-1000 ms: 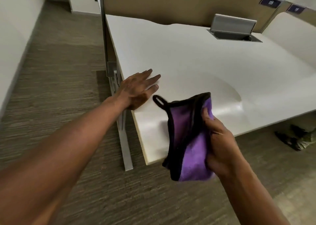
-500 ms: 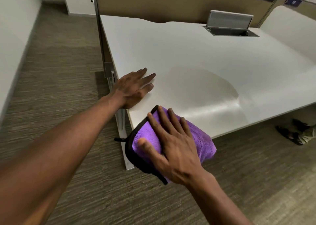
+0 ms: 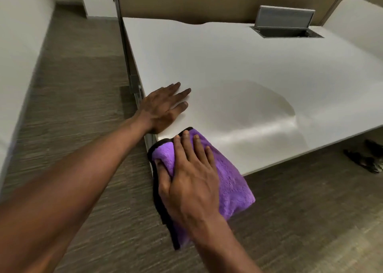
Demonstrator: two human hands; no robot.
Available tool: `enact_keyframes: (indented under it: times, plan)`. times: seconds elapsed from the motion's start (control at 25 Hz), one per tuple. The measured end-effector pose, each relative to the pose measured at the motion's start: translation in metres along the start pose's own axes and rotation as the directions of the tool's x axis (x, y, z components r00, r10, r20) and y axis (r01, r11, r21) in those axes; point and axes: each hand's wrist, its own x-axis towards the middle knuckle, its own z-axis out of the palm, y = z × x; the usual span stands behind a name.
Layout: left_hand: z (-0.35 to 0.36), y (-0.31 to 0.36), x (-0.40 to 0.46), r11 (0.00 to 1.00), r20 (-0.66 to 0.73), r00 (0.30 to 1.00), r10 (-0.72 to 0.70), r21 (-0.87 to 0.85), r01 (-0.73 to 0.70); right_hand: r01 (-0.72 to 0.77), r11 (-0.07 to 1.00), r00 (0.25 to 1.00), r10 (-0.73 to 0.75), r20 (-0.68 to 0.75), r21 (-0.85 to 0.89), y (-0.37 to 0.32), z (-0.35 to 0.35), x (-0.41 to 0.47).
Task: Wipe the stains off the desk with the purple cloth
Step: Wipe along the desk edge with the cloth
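Head view. Compared with half a second ago, the cloth (image 3: 232, 181) is found further onto the desk (image 3: 238, 65), its far edge now lying just beside the left hand (image 3: 159, 109); a second ago it was held up clear of the surface. The left hand is unchanged in position.

The cloth is purple plush with a black border, folded, and is laid over the near left corner of the desk. Its far part is spread on the white top; its near part is draped over the edge and hangs toward the floor (image 3: 72, 86).

The right hand (image 3: 190, 181) is pressed flat on the cloth, palm down, fingers extended and slightly spread, with the thumb tucked into a fold at the left border. The left hand is laid flat on the desk at the left edge, fingers straight and close together, nothing held. A dull curved patch (image 3: 248, 104) is seen on the top beyond the cloth.
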Motion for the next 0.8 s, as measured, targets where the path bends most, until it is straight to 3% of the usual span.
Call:
enact_keyframes:
  times: [0.08,0.2,0.32,0.48,0.64,0.8]
  plan:
    - [0.000,-0.001,0.001,0.999,-0.014,1.000,0.027,0.024,-0.027,0.108,0.994,0.990,-0.106,0.098,-0.016,-0.018,0.004,0.005]
    - [0.003,-0.005,0.001,1.000,-0.091,0.996,0.007,0.031,-0.004,0.379,0.925,0.902,-0.372,0.221,0.009,0.001,-0.003,-0.015]
    - [0.009,-0.009,-0.001,0.998,-0.184,0.981,-0.062,-0.001,0.063,0.229,0.967,0.949,-0.247,0.194,0.112,0.042,-0.017,-0.015]
    - [0.010,-0.010,0.001,0.993,-0.194,0.977,-0.093,-0.096,0.075,0.069,0.997,0.988,-0.075,0.133,0.046,0.052,-0.017,0.023]
    - [0.010,-0.009,0.001,0.989,-0.182,0.976,-0.116,-0.113,0.096,0.078,0.996,0.990,-0.083,0.116,0.044,0.048,-0.008,0.084]
    - [0.008,-0.009,0.001,0.987,-0.154,0.981,-0.117,-0.126,0.098,0.215,0.976,0.947,-0.219,0.237,0.043,0.058,-0.022,0.131]
